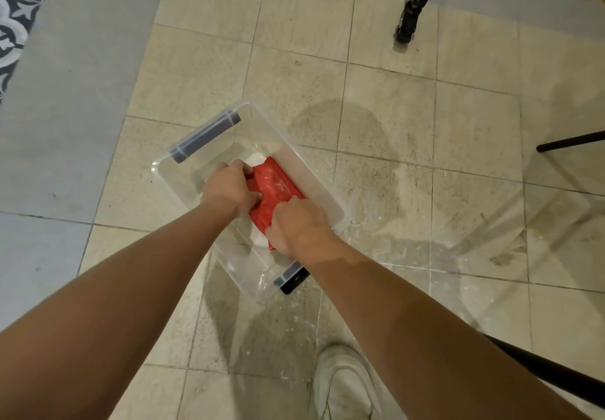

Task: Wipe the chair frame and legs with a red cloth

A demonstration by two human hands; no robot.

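White shoe [343, 383] nearest, black chair leg [550, 372] slanting just right of it. Both hands clenched on the red cloth [275, 184]: right hand [294, 226] at the near end, left hand [229, 187] on its left edge, inside the clear plastic bin [163, 170] on the tile floor [393, 108]. Another thin black leg [569, 141] at the right edge, dark furniture foot [407, 26] beyond, grey rug [65, 92] bordering left. Open tile between bin and legs.

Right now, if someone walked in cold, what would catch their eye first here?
The red cloth stands out mid-frame, inside a clear bin on the tiled floor. The left hand and right hand both grip it from the near side. A thin black leg pokes in at the right edge, and a white shoe sits at the bottom.
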